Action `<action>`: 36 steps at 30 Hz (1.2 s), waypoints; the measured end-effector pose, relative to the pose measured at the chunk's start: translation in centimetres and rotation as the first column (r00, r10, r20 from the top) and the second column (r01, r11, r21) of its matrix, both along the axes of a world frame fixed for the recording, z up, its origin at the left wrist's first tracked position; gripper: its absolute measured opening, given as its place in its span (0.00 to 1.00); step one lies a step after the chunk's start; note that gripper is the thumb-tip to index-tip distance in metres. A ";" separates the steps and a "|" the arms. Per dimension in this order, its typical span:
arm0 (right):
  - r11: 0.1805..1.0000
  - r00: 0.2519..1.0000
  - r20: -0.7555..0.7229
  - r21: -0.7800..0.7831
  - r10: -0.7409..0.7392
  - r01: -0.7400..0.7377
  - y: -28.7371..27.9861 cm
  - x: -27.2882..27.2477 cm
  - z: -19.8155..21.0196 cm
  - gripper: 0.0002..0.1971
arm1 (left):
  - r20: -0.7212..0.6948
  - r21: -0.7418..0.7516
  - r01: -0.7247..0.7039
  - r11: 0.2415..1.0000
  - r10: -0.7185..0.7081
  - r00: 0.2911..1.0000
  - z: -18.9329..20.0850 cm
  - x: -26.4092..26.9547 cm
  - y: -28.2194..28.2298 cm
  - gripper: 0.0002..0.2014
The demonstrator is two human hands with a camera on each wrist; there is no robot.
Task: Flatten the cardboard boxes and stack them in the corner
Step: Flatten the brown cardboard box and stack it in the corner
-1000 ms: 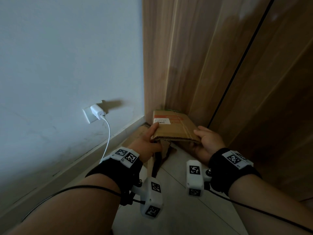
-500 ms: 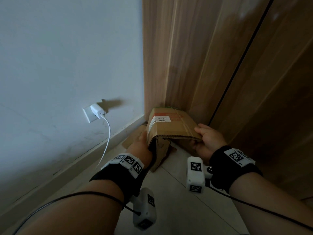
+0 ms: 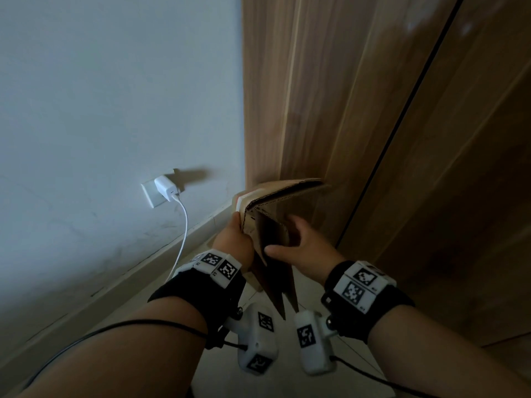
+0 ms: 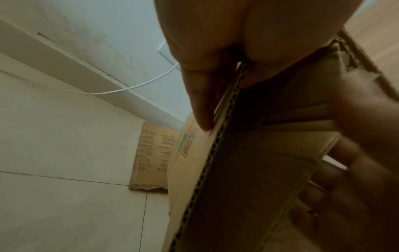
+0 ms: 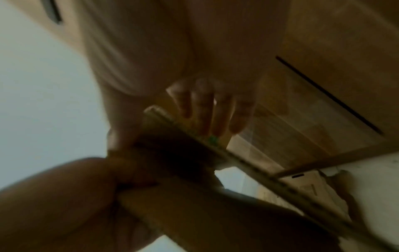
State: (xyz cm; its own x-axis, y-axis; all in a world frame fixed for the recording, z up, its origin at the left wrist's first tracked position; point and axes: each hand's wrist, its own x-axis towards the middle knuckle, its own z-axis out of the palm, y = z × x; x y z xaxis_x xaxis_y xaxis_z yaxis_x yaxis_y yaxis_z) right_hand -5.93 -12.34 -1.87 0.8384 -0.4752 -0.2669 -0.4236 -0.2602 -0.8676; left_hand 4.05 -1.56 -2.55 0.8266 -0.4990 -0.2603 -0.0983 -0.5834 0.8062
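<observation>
Now, from the head camera, left hand (image 3: 234, 244) grips the cardboard box (image 3: 275, 209) wall, right hand (image 3: 306, 251) pinching its inner flap, raised by the wooden panels (image 3: 359, 110). Left wrist: fingers (image 4: 200, 102) outside that wall, flattened cardboard (image 4: 151, 158) on floor tiles beyond. Right wrist: blurred, thumb on cardboard.

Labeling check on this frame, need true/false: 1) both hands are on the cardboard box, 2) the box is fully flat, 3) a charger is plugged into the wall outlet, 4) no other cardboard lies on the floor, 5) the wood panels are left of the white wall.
1. Both hands on the cardboard box: true; left hand grips its edge, right hand holds a flap.
2. Box fully flat: false; panels still stand open at an angle.
3. Charger plugged into the outlet: true.
4. No other cardboard: false; a printed cardboard sheet lies on the floor.
5. Wood panels left of the wall: false; right.
</observation>
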 end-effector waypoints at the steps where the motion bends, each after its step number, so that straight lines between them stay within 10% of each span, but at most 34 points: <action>1: 0.996 1.000 0.010 -0.088 -0.030 0.030 0.4 0.3 0.1 0.39 | 0.006 0.002 0.031 1.000 -0.031 0.999 0.2 -0.3 0.0 0.23; 7: 0.897 0.982 -0.096 -0.429 -0.160 0.104 -0.3 0.2 0.8 0.16 | 0.002 0.067 0.078 0.995 -0.078 0.997 0.6 -0.3 0.6 0.27; 15: 0.948 0.938 -0.143 -0.020 -0.316 0.316 -3.0 -1.3 -0.1 0.13 | -0.382 -0.219 -0.169 0.961 0.075 0.921 2.9 1.0 1.8 0.28; 25: 0.948 0.972 -0.141 -0.285 -0.185 0.139 -1.1 -0.2 0.7 0.19 | -0.232 0.054 0.192 0.980 -0.174 0.957 2.5 -2.1 0.3 0.42; 36: 0.953 0.949 -0.105 -0.088 -0.297 0.288 -2.2 -1.0 -0.6 0.17 | -0.176 -0.010 -0.075 0.997 0.072 0.982 1.5 1.3 1.8 0.19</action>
State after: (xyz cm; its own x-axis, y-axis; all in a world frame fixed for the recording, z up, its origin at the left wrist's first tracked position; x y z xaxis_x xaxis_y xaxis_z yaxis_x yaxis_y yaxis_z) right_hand -6.92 -14.56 -2.48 0.6250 -0.7162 -0.3107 -0.5871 -0.1689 -0.7917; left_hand 5.33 0.22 -1.01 0.8035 -0.4441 -0.3964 0.0877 -0.5703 0.8167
